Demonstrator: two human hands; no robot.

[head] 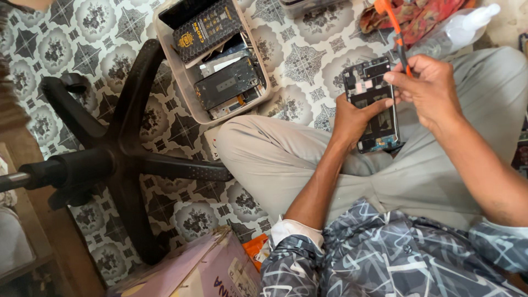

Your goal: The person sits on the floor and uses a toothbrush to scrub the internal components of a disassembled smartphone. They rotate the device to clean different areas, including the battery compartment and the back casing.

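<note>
Orange-handled screwdriver (395, 33) pinched in my right hand (432, 91); left hand (355, 118) clamps the opened phone (374, 104); a slip could gouge its board.

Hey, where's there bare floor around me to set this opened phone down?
Bare tile lies between the plastic bin of parts and the opened phone held by your left hand. More shows at top left, beyond the black chair base. It is crowded by your right hand: screwdriver, cloth, clear bottle.
</note>
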